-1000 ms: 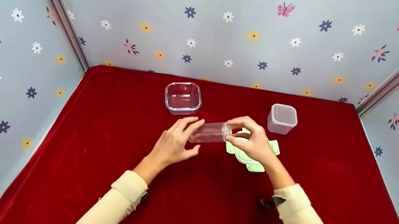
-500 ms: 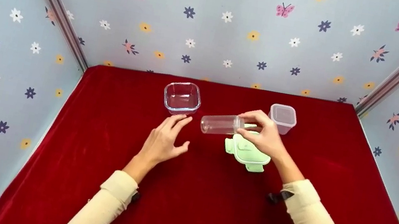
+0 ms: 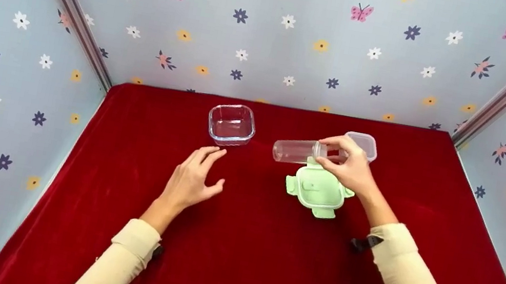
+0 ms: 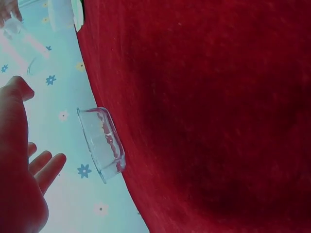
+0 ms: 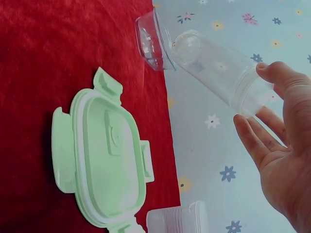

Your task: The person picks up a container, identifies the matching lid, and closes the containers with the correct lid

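Note:
My right hand point(image 3: 350, 167) pinches a clear plastic cylinder jar point(image 3: 295, 151) by its ringed neck end. The jar lies nearly level in the air, its base pointing left; in the right wrist view the jar point(image 5: 214, 65) looks empty. Below it, a green snap-lock lid point(image 3: 320, 188) rests on the red cloth. My left hand point(image 3: 189, 180) holds nothing, its fingers and thumb spread apart. Just beyond its fingertips stands a square glass container point(image 3: 231, 125), seen also in the left wrist view as a glass container point(image 4: 99, 141).
A small translucent lidded tub point(image 3: 366, 145) stands at the back right, partly hidden behind my right hand. Red cloth point(image 3: 231, 263) covers the table. Flower-patterned walls point(image 3: 271, 36) rise at the back and both sides.
The left hand has released the jar's base end and drawn back left toward me. My right hand has carried the jar rightward and a little away, uncovering more of the green lid.

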A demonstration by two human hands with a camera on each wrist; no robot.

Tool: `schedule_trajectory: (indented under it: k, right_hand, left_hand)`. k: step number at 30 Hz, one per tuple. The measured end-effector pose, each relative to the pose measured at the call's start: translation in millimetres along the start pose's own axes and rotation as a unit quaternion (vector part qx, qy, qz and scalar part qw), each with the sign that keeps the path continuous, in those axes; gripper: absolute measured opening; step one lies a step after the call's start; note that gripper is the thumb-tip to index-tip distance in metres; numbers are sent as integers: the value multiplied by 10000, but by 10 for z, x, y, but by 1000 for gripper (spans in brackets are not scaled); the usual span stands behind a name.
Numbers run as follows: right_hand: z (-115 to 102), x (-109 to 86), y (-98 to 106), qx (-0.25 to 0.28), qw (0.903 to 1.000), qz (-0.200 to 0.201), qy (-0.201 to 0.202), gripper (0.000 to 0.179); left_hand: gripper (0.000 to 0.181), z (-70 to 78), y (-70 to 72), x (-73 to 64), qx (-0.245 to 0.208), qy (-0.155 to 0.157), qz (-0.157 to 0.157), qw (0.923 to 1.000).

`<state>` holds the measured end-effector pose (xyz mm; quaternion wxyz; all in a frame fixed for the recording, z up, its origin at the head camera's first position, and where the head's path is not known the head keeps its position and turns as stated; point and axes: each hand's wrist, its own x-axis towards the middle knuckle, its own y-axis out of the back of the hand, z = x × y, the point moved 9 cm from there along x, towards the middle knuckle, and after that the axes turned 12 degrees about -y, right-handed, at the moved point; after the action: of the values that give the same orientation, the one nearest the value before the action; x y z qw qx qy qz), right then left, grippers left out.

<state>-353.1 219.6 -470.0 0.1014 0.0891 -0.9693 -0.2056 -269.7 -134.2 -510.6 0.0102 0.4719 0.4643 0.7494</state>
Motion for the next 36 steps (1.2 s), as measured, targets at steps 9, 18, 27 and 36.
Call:
schedule_trajectory:
  k: [9,18,27,36]
  right_hand:
    - [11,68,115,-564,9964,637,-43,38]
    - [51,101,246,-1295,9811,1436,30,37]
    - [67,99,304,-1802,9683,1728,90,35]
    - [68,172,343,-2241,9603,1662,32,36]
  left_hand:
    - [65,-159,5,-2,-694,795,274,9940]
    - [66,-280,-21,31,-1028,1431,439,9834]
    - [66,-415,-128,-6,-1564,1575,1003,9699]
    - [65,-423,-115,101,-1941,2457,867,9458]
